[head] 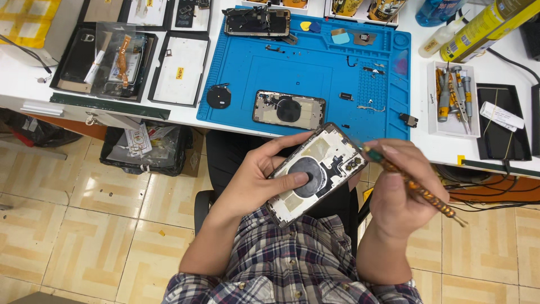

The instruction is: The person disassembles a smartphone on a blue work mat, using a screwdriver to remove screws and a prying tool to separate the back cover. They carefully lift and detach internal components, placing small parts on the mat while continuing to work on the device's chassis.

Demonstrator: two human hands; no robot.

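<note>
Item: gutted phone rear housing (315, 171), held over the lap, clamped in left hand (264, 174), thumb on the round coil. Right hand (402, 191) closed on patterned-handle screwdriver (413, 186), tip at the camera corner. Step judged: working small fasteners; next move needs steady tip seating. Blue repair mat (315, 62) on bench (444, 146) beyond.

Stood over a beige patterned tile floor (84, 225). Sat on a black chair (203, 208), partly hidden below. Ran across the top, beyond the hands: a white workbench (419, 126) with an orange-brown front edge (67, 121). Looked evenly and brightly lit, without hard shadows.
</note>
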